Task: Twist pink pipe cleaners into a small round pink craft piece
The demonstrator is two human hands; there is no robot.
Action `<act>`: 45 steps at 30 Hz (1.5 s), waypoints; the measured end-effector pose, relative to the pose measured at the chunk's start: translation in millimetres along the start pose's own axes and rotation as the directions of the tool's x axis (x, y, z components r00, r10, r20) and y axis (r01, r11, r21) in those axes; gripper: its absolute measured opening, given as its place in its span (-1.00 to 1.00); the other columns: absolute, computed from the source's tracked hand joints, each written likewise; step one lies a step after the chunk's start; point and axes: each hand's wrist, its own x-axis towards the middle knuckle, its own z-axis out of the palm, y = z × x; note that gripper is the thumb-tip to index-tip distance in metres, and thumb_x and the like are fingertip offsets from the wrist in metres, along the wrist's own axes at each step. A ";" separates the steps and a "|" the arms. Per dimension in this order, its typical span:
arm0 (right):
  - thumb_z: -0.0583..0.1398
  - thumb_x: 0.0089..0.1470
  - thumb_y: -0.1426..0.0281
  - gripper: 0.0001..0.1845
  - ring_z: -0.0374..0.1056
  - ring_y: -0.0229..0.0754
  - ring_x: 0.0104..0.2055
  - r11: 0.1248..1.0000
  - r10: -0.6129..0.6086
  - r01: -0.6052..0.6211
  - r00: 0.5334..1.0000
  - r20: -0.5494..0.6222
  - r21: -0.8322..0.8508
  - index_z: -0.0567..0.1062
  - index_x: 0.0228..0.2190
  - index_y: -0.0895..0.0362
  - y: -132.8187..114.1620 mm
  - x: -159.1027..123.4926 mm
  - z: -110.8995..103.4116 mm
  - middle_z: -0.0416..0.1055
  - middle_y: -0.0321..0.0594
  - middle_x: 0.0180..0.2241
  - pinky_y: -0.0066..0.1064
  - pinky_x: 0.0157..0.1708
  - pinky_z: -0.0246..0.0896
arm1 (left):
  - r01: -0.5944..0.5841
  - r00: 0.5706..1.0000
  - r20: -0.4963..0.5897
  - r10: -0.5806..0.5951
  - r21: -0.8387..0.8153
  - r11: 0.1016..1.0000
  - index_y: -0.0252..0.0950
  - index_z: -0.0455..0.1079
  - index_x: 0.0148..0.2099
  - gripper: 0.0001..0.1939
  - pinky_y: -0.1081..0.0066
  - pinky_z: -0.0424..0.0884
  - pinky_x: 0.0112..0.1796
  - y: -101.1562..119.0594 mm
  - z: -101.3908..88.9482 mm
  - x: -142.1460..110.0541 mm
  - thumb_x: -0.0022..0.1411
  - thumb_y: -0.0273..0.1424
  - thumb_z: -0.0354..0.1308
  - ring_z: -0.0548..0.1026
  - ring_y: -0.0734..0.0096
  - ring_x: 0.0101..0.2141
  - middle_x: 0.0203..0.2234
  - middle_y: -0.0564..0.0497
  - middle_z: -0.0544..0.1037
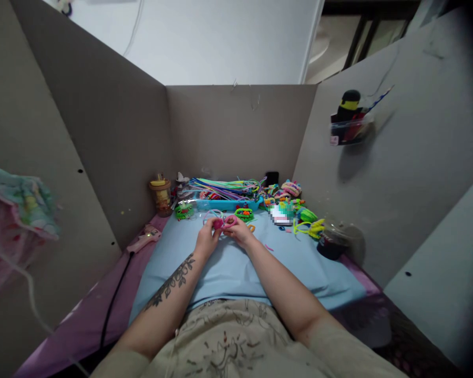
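My left hand (208, 237) and my right hand (240, 233) meet above the light blue cloth, fingers closed in a pinch. Between them is a pink looped piece (230, 220), with a denser pink part at the left fingertips. Whether it is pipe cleaner is too small to tell. A thin pale blue loop (213, 212) rises just behind the left fingers. Beyond the right hand lies a green woven piece (244, 214) with orange in it. A small orange ring (252, 228) rests close to the right hand.
A blue tray (236, 205) of colourful pipe cleaners stands at the back. Right of it are fuzzy crafts (290, 188) and a dark tub (331, 247). A lidded cup (161, 197) and a pink glue gun (145, 239) with a black cord are left. Grey panels enclose the table.
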 end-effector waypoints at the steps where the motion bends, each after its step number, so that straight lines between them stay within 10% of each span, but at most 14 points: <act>1: 0.32 -0.44 0.42 -0.62 0.29 -0.29 -0.48 1.000 -0.017 0.017 1.000 0.004 0.002 0.32 -0.46 0.11 0.0 -0.9 1.3 0.29 -0.41 -0.53 -0.44 -0.45 0.22 | 0.001 1.000 0.000 -0.001 0.005 1.000 -0.23 0.25 -0.06 -0.72 0.34 0.35 -0.14 0.0 -0.1 0.0 0.14 -0.45 0.06 0.45 0.35 -0.19 -0.19 -0.04 0.45; 17: 0.27 -0.44 0.46 -0.64 0.27 -0.28 -0.45 0.993 -0.101 0.098 0.994 -0.040 -0.072 0.40 -0.43 0.14 8.7 3.5 2.0 0.35 -0.35 -0.50 -0.46 -0.45 0.17 | 0.087 0.986 -0.127 -0.105 -0.143 0.986 -0.24 0.25 -0.08 -0.70 0.35 0.38 -0.19 -0.7 -2.1 4.6 0.10 -0.41 0.12 0.47 0.39 -0.27 -0.26 -0.03 0.46; 23: 0.33 -0.45 0.50 -0.59 0.29 -0.32 -0.48 0.997 0.031 -0.020 0.988 0.152 -0.070 0.52 -0.38 0.18 8.0 -3.0 3.9 0.41 -0.31 -0.51 -0.49 -0.45 0.16 | 0.144 0.939 -0.278 -0.202 -0.216 0.966 -0.27 0.23 -0.07 -0.64 0.39 0.37 -0.21 -4.8 -6.9 9.9 0.07 -0.35 0.16 0.46 0.41 -0.28 -0.26 -0.04 0.45; 33: 0.36 -0.40 0.41 -0.54 0.32 -0.31 -0.47 0.974 0.195 -0.107 0.844 0.500 -0.200 0.55 -0.30 0.15 0.0 -12.5 1.1 0.47 -0.27 -0.45 -0.48 -0.45 0.20 | 0.154 0.791 -0.542 -0.283 -0.271 0.950 -0.28 0.18 -0.05 -0.61 0.42 0.36 -0.18 -14.0 -17.5 16.1 0.07 -0.33 0.16 0.45 0.41 -0.22 -0.21 -0.08 0.42; 39: 0.25 -0.17 0.31 -0.78 0.29 -0.31 -0.47 0.932 -0.161 0.186 0.981 0.103 -0.312 0.54 -0.39 0.12 4.5 1.5 -4.2 0.43 -0.29 -0.48 -0.47 -0.42 0.18 | 0.193 0.916 -0.254 -0.310 -0.399 0.897 -0.29 0.22 -0.10 -0.61 0.44 0.39 -0.31 -11.4 -7.2 14.0 0.00 -0.37 0.21 0.46 0.44 -0.36 -0.33 -0.02 0.45; 45: 0.17 -0.03 0.34 -0.87 0.30 -0.22 -0.37 0.628 -0.598 0.463 0.802 -0.007 -0.625 0.51 -0.43 0.11 -2.4 -3.7 -1.6 0.42 -0.22 -0.40 -0.41 -0.38 0.19 | 0.269 0.944 -0.049 -0.327 -0.459 0.846 -0.30 0.22 -0.15 -0.61 0.46 0.38 -0.38 -7.1 -1.1 11.3 -0.05 -0.39 0.24 0.46 0.45 -0.43 -0.44 0.02 0.48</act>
